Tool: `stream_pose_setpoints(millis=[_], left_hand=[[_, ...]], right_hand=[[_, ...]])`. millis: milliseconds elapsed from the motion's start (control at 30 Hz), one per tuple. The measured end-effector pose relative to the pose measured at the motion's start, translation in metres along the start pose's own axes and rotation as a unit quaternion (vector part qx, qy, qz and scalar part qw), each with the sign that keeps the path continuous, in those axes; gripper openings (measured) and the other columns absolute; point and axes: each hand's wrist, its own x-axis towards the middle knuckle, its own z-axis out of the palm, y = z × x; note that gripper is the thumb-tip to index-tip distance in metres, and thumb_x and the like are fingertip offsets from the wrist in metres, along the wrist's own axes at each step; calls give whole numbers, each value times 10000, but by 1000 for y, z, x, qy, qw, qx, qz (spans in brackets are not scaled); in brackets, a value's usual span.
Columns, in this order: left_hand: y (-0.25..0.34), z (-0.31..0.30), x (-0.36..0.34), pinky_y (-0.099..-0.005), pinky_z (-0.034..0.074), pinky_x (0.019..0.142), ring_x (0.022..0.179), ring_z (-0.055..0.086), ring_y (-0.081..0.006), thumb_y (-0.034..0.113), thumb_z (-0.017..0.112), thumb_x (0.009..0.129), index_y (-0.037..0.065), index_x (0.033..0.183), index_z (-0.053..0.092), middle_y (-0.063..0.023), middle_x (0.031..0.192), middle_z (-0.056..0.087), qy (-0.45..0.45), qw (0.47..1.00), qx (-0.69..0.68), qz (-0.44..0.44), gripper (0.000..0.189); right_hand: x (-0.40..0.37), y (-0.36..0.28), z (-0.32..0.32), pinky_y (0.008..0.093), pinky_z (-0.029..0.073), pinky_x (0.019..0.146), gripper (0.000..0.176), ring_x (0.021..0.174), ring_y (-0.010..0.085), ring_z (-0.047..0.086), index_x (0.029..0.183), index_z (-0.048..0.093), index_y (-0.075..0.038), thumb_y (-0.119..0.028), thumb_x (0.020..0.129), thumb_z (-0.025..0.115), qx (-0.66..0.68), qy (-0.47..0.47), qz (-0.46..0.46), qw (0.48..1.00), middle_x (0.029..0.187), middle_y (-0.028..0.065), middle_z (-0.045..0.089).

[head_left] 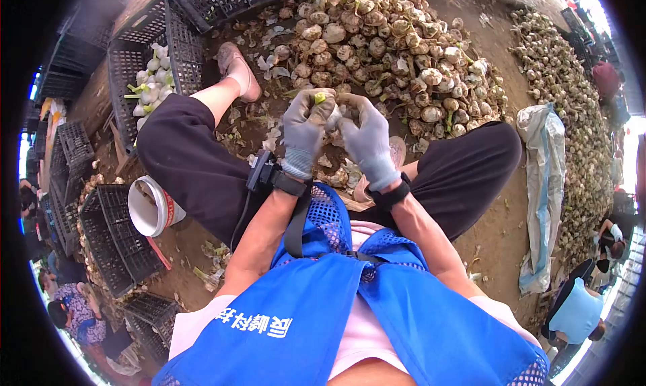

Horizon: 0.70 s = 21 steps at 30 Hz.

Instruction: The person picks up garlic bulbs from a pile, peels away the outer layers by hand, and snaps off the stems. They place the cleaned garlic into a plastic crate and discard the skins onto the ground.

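Clasping knobbly garlic bulb (325, 110) | left hand (304, 127), right hand (367, 138) | grey knit gloves (297, 158)

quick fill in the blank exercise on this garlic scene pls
The left hand and right hand are both gloved in ___.
Together they hold one garlic bulb with a ___ stem tip.
The black crate holds cleaned bulbs coloured ___.
The person's mesh vest is ___.
Missing words: grey; green; white; blue.
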Motion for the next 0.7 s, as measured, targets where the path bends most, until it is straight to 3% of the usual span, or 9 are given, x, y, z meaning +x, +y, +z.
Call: stream_pose_setpoints(millis=[167, 233, 300, 367, 433, 467, 533, 567, 700], left_hand=[[-10, -18, 8, -322, 503, 802, 900, 606, -215, 105, 513, 886, -18, 946, 582, -154, 986, 617, -1, 968, -241, -68, 153], [-17, -24, 12, -372, 496, 838, 961, 592, -264, 157, 475, 907, -32, 964, 567, -187, 1009, 605, -6, 964, -259, -62, 218], [-22, -29, 15, -392, 487, 852, 979, 584, -271, 177, 457, 916, -42, 986, 557, -190, 1035, 594, 21, 899, -409, -152, 251], [-30, -34, 16, -366, 482, 843, 958, 584, -265, 217, 407, 938, -30, 1027, 554, -169, 1057, 590, 36, 926, -334, -175, 300], [-22, -25, 6, -307, 480, 792, 912, 590, -248, 264, 358, 957, -9, 1053, 558, -153, 1013, 609, 34, 989, 69, -124, 352], [-67, -44, 9, -289, 463, 759, 881, 586, -226, 333, 335, 962, -4, 1073, 556, -133, 1006, 606, -12, 994, 76, -83, 418], [-54, -37, 15, -333, 435, 819, 890, 534, -180, 411, 471, 899, 26, 1082, 538, -66, 1011, 560, 127, 947, -139, -260, 432], [-60, -37, 20, -355, 435, 812, 853, 530, -196, 441, 506, 874, 43, 1038, 553, -61, 955, 560, 244, 880, -250, -322, 433], [-81, -57, 25, -304, 439, 706, 777, 547, -151, 351, 519, 889, 82, 981, 569, -48, 864, 584, 308, 869, -183, -342, 288]], right_hand=[[31, 68, -13, 262, 476, 729, 231, 817, 192, 616, 933, 648, 0, -6, 707, 602, 223, -64, 209, 950, 845, 135, 657], [41, 90, -19, 291, 469, 780, 380, 859, 259, 612, 1069, 615, -71, -37, 690, 610, -221, -243, 194, 924, 924, 157, 643], [36, 75, -15, 310, 435, 859, 566, 961, 324, 570, 1224, 513, -146, -75, 676, 631, -337, -188, 104, 917, 1062, 172, 594], [29, 35, -12, 306, 390, 923, 689, 1061, 241, 528, 1290, 414, -51, -63, 638, 639, -24, -158, -23, 987, 1151, 150, 548], [21, 24, 18, 298, 410, 901, 683, 1015, 212, 541, 1276, 426, -28, -37, 625, 633, -27, -186, -64, 980, 1060, 114, 584], [24, 33, 26, 295, 438, 859, 664, 959, 211, 560, 1266, 435, -25, -20, 630, 623, 75, -205, 69, 973, 1011, 105, 594], [38, 60, 28, 276, 483, 771, 550, 816, 155, 583, 1230, 443, 20, -30, 695, 556, 373, -207, 328, 843, 990, 90, 586], [52, 110, 42, 305, 504, 713, 492, 814, 166, 580, 1232, 428, 34, -59, 760, 525, 454, -208, 344, 795, 979, 85, 581], [107, -1, 93, 248, 491, 719, 530, 907, 148, 575, 1285, 380, 2, -130, 813, 581, 391, -250, 245, 851, 1046, 103, 568]])
